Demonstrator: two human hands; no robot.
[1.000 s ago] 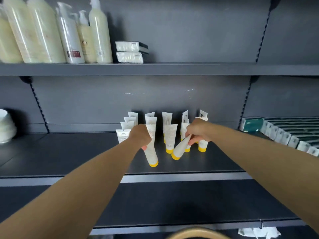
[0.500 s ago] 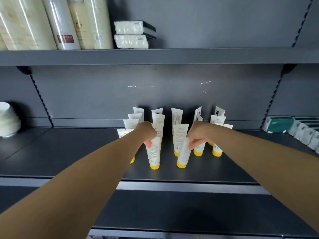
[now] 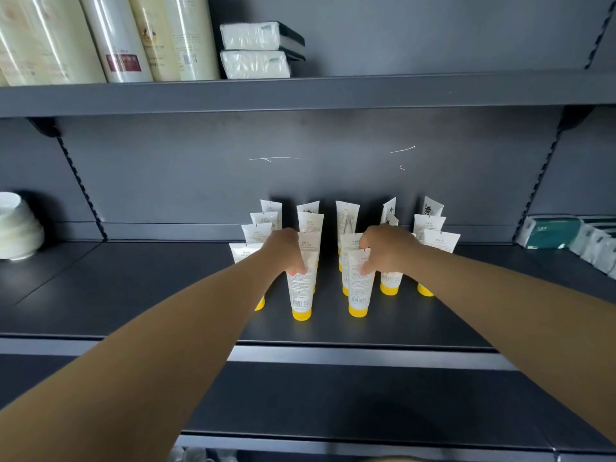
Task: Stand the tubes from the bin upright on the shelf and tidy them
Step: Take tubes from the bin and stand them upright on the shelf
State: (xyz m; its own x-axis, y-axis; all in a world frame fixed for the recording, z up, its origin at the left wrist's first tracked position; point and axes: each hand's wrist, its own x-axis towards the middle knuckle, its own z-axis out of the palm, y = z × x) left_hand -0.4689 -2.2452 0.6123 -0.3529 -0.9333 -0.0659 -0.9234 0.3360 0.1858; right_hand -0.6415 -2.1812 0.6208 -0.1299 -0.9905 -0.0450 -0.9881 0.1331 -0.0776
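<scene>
Yellow-capped, the two front tubes [image 3: 301,288] now stand straight on the shelf [image 3: 133,295], no longer leaning, each still pinched near its top by the left hand [image 3: 287,251] and right hand [image 3: 386,250], so letting go seems next.

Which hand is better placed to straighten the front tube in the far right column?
Right. The right hand is beside that front tube; the left hand holds another tube further left.
</scene>
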